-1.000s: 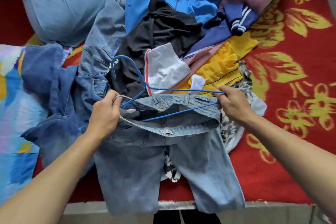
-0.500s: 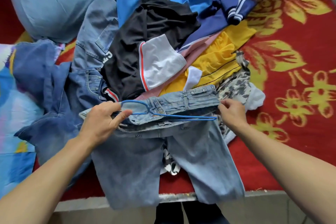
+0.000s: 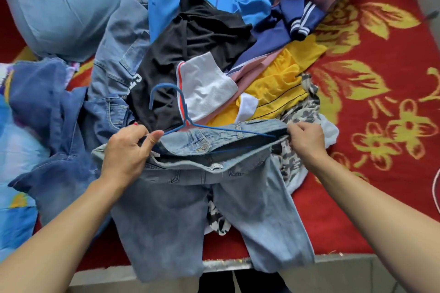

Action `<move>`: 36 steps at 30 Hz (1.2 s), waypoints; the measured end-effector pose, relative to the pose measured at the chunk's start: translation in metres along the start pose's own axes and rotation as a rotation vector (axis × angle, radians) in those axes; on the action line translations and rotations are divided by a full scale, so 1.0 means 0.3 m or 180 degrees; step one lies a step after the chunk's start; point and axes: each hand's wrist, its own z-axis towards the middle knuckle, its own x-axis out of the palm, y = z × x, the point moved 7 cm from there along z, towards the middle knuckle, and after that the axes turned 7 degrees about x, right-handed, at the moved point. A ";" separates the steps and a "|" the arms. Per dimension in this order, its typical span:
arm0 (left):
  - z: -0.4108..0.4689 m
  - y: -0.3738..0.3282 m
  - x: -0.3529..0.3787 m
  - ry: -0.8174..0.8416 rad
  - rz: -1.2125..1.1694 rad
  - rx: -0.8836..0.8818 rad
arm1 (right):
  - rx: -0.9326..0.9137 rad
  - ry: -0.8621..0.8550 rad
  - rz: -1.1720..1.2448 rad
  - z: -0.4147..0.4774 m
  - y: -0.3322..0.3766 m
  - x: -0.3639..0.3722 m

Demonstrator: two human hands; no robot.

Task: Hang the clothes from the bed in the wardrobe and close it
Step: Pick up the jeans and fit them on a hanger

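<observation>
Red bedding (image 3: 392, 162) with yellow flowers covers the bed, and a heap of clothes (image 3: 281, 88) lies on it beside a pale blue pillow (image 3: 59, 7). At the near edge lie light blue jeans (image 3: 250, 209), with the legs hanging over the side. A blue wire hanger (image 3: 188, 121) sits in the open waistband, its hook raised over a black garment (image 3: 202, 38). The person's left hand (image 3: 126, 152) pinches the hanger's left end. The right hand (image 3: 307, 140) grips the waistband's other end with curled fingers.
</observation>
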 end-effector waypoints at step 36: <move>-0.063 0.175 -0.127 -0.0588 -0.0258 -0.1164 | -0.1988 0.0033 -0.0369 -0.176 0.322 0.096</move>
